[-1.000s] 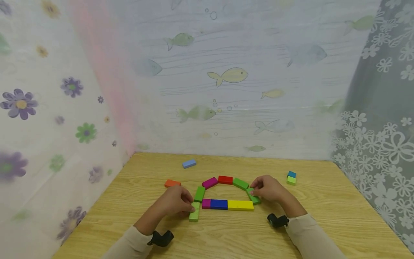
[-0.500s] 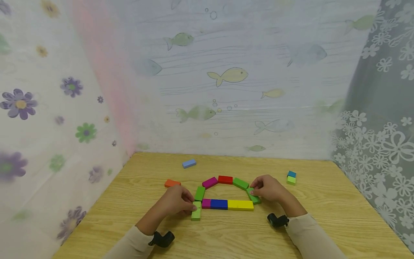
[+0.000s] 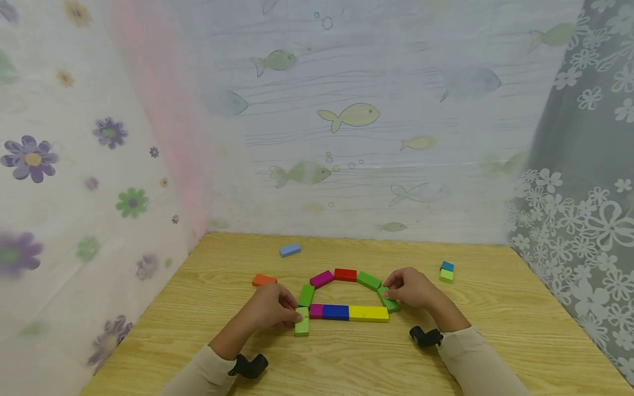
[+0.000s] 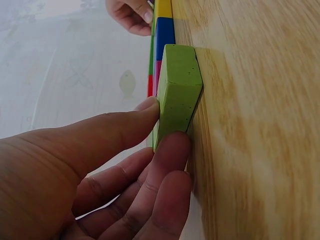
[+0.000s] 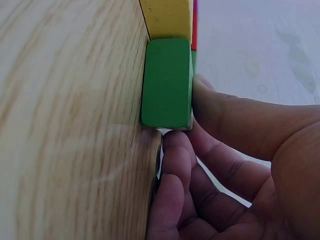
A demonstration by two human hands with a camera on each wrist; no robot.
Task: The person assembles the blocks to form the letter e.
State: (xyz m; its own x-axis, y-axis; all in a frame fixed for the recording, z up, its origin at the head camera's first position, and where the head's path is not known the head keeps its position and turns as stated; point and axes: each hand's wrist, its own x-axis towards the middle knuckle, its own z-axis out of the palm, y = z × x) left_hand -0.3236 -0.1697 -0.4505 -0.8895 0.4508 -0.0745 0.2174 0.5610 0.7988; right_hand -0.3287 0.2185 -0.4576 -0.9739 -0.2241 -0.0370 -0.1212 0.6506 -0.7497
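Note:
Colored wooden blocks lie in an arch with a straight row across its base. My left hand (image 3: 269, 308) holds a light green block (image 3: 302, 325) at the arch's lower left, its thumb on top and its fingers along the outer side. Directly beyond that block is a green block (image 3: 306, 297). At the right end, my right hand (image 3: 412, 289) grips another green block (image 3: 391, 304), thumb on its upper face. Magenta (image 3: 322, 279), red (image 3: 345, 275) and green (image 3: 369, 281) blocks curve between the sides. The row runs from a small magenta block (image 3: 316, 311) through blue (image 3: 335, 312) to yellow (image 3: 369, 314).
An orange block (image 3: 264, 280) lies just beyond my left hand. Farther back is a light blue block (image 3: 289, 250). Right of my right hand, a blue block (image 3: 447, 266) and a lime block (image 3: 446, 276) sit together. Patterned curtains surround the wooden table (image 3: 356, 363).
My left hand has slid the light green block a little to the right and slightly away from me, in toward the row's left end. The right hand has kept its place.

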